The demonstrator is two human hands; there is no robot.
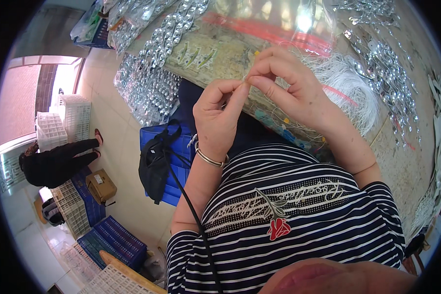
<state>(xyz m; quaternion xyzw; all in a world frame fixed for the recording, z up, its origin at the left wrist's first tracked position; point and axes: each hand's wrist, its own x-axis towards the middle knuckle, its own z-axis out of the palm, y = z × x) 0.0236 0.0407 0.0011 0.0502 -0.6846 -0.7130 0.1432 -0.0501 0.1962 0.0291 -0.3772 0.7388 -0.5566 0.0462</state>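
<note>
Over the table's near edge, my left hand [216, 112] and my right hand [291, 88] meet fingertip to fingertip. Thumb and forefinger of each are pinched together, and whatever is between them is too small to make out. Beneath and beside my right forearm lies a loose bundle of white thread [362, 105]. Several small green and white leaf-shaped pieces [196, 55] rest on the worn tabletop [230, 56], beyond my left hand. A clear plastic bag [274, 22] with a red band lies farther back, past my right hand.
Shiny silver strips [174, 34] heap at the table's left side, some hanging over its edge; more silver pieces [384, 63] lie at right. A black bag [157, 166] sits on something blue beside me. Crates [112, 242], a cardboard box [101, 186] and a person in black [59, 161] are at left.
</note>
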